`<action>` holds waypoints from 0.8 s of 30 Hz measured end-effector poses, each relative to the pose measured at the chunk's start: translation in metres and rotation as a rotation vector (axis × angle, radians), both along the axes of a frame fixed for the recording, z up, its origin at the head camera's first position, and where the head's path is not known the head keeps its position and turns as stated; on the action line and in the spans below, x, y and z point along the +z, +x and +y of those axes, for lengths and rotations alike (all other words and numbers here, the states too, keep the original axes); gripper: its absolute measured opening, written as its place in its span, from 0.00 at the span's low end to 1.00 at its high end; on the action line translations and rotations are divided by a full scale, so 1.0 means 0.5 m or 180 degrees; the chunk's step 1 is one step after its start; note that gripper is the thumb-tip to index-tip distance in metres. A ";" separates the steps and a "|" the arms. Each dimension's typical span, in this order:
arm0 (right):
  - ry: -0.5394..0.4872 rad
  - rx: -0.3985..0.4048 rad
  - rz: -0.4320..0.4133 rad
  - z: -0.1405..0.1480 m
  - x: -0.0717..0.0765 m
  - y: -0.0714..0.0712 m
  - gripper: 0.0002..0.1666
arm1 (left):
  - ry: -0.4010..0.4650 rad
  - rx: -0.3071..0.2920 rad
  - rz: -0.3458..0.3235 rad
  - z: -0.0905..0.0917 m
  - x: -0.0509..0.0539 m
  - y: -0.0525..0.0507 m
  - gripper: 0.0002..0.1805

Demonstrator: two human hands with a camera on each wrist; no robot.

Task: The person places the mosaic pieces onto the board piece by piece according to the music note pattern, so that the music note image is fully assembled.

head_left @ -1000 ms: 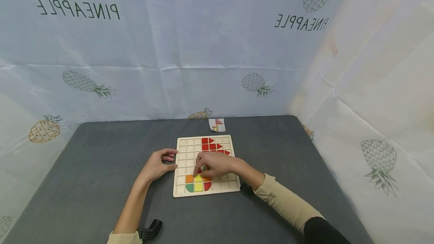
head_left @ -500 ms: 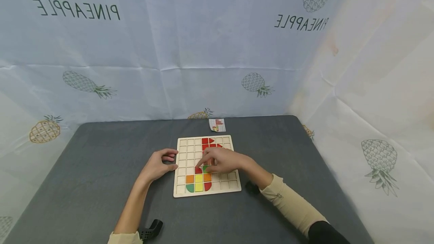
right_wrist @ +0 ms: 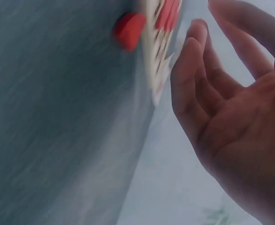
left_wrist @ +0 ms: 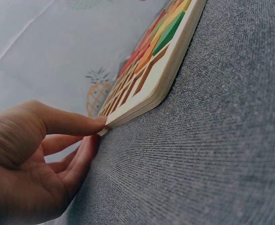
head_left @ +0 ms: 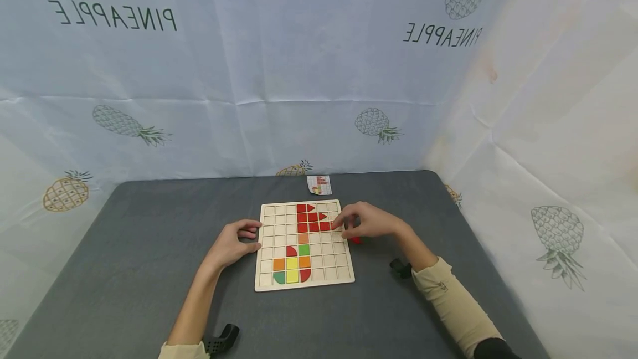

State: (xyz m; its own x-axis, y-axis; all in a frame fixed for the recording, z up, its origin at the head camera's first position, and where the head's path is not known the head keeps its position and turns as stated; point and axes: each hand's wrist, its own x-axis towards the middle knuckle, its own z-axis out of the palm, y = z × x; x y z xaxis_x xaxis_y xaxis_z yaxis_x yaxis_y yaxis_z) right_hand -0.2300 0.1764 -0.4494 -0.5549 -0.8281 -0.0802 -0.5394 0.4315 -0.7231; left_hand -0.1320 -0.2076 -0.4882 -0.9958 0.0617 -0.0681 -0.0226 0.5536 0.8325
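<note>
A wooden grid board (head_left: 329, 273) lies on the table with red, orange, yellow and green pieces set in its squares. My left hand (head_left: 230, 244) touches the board's left edge with thumb and fingertips. In the left wrist view those fingers (left_wrist: 76, 123) meet the board's corner. Over the right edge hovers my right hand (head_left: 368, 220), thumb and index finger apart, with nothing visible between them. A red piece (head_left: 356, 240) lies on the table beside the board, partly under that hand. It appears as a blurred red shape (right_wrist: 129, 31) in the right wrist view.
Behind the board lies a small printed card (head_left: 319, 184) with a coloured pattern. The dark grey table (head_left: 174, 209) ends at a pale pineapple-print cloth (head_left: 299, 71). Black devices sit by both wrists, one of them a dark band (head_left: 222, 338) at the left wrist.
My right hand has moved from the board's middle out to its right edge. This uncovers a red quarter-round, a green piece, an orange one and the red rows. My left hand stays put.
</note>
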 end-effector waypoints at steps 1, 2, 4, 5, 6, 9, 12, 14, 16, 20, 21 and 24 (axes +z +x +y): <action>0.0029 -0.0014 -0.0046 0.011 -0.003 -0.002 0.17 | -0.0001 -0.0001 0.0000 -0.001 0.000 0.000 0.29; 0.0061 -0.0027 -0.0084 0.020 -0.008 -0.004 0.17 | 0.0003 0.0002 -0.0005 -0.001 0.000 0.000 0.29; 0.0113 -0.0043 -0.0122 0.038 -0.016 -0.007 0.18 | 0.0005 0.0003 -0.0015 -0.001 0.000 0.000 0.29; 0.0134 -0.0039 -0.0133 0.046 -0.020 -0.009 0.18 | 0.0003 -0.0003 -0.0017 -0.001 0.000 0.001 0.29; 0.0155 -0.0042 -0.0149 0.053 -0.022 -0.009 0.19 | -0.0004 -0.0010 -0.0017 -0.002 0.000 0.001 0.29; 0.0197 -0.0062 -0.0174 0.067 -0.030 -0.009 0.19 | -0.0008 0.0001 -0.0039 -0.002 0.000 0.003 0.29; 0.0215 -0.0098 -0.0162 0.073 -0.037 -0.007 0.19 | -0.0026 0.0002 -0.0026 -0.001 -0.002 0.003 0.29; 0.0223 -0.0117 -0.0134 0.075 -0.039 -0.006 0.18 | -0.0029 0.0007 -0.0017 0.000 -0.003 0.003 0.29; 0.0233 -0.0128 -0.0098 0.075 -0.040 -0.004 0.17 | -0.0027 0.0006 -0.0012 0.000 -0.004 0.002 0.29; 0.0280 -0.0186 -0.0056 0.076 -0.039 -0.001 0.17 | -0.0019 -0.0003 -0.0015 0.001 -0.005 0.002 0.29; 0.0286 -0.0212 -0.0054 0.075 -0.037 0.000 0.17 | -0.0018 -0.0005 -0.0019 0.001 -0.005 0.002 0.29; 0.0263 -0.0270 -0.0030 0.069 -0.032 0.002 0.17 | -0.0011 -0.0008 -0.0026 0.000 -0.005 0.002 0.29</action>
